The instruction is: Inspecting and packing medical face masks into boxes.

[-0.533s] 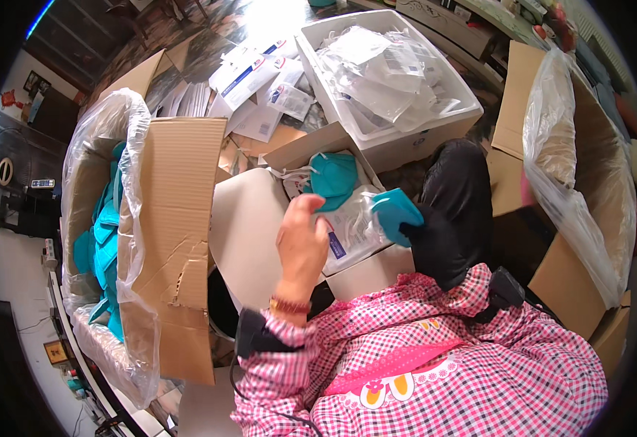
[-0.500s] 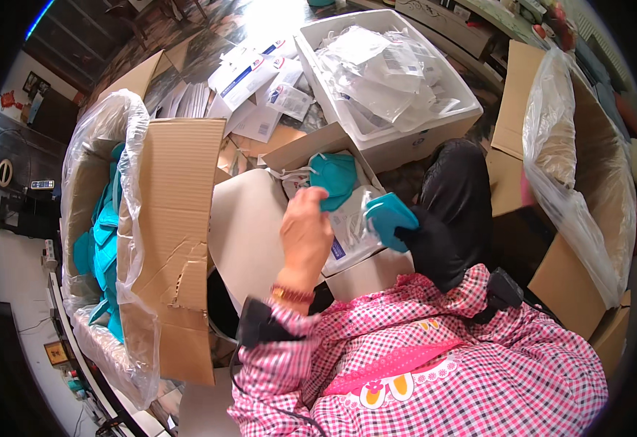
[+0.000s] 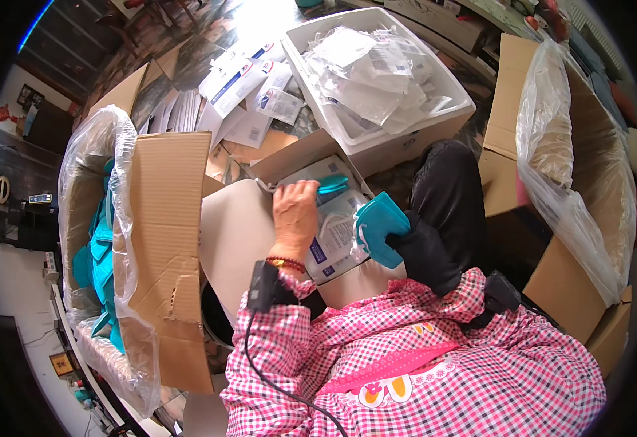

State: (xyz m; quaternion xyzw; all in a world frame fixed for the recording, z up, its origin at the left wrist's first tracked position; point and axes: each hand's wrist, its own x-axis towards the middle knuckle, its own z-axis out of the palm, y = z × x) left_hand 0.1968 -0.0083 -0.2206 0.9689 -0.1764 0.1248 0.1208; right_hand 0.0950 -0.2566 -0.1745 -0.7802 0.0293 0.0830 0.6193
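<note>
Cardboard boxes lined with clear plastic ring the lap, where the left hand [image 3: 294, 218] slides a teal folded mask [image 3: 331, 184] into a clear printed pouch [image 3: 333, 237], fingers closed on it; the right hand [image 3: 414, 247], black-sleeved, grips another teal mask [image 3: 378, 226]

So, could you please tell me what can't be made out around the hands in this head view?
- Right hand: wrapped in a dark sleeve, so its fingers and their grip on the teal mask are hidden.
- Left hand: seen from the back; its fingertips are out of sight where they meet a second teal piece.
- Clear bag on the lap: partly covered by both hands.
- White bin: packets inside too small and glary to identify.
</note>
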